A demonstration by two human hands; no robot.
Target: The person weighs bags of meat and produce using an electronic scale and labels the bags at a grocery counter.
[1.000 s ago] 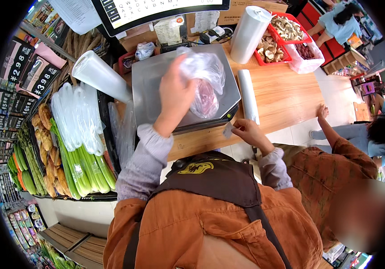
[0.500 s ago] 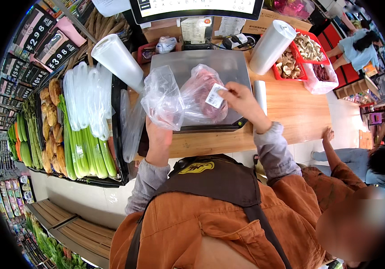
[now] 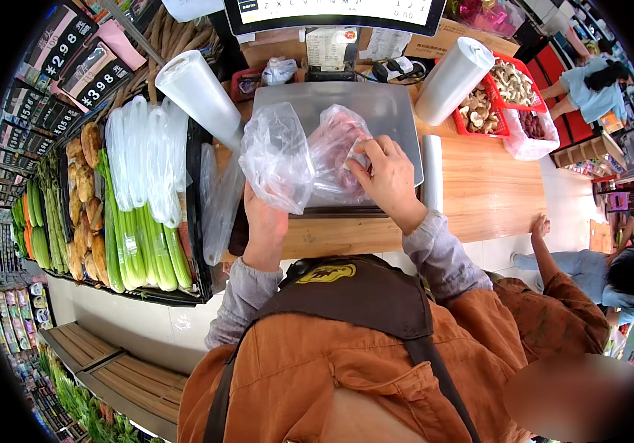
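A clear plastic bag (image 3: 280,159) with something pinkish-red inside (image 3: 335,133) lies on the grey metal plate of a scale (image 3: 398,111). My left hand (image 3: 265,229) is wrapped round the bag's loose, puffed end, its fingers mostly hidden behind the plastic. Over the full part of the bag, my right hand (image 3: 391,177) is closed, thumb and fingertips pinched together on a small white label (image 3: 354,156). Most of that label is covered by the fingers, and it touches the bag's side.
Plastic bag rolls (image 3: 199,100) (image 3: 456,81) stand either side of the scale, below a screen (image 3: 331,13). Red baskets of mushrooms (image 3: 510,83) sit at the right of the wooden counter (image 3: 490,184). Celery (image 3: 151,251) fills a crate at left. Another person's hand (image 3: 540,224) rests at the counter's edge.
My right hand has brought the label from the bag's right side down onto the bag, turning over it. My left hand still holds the bag's end. The view has shifted slightly.
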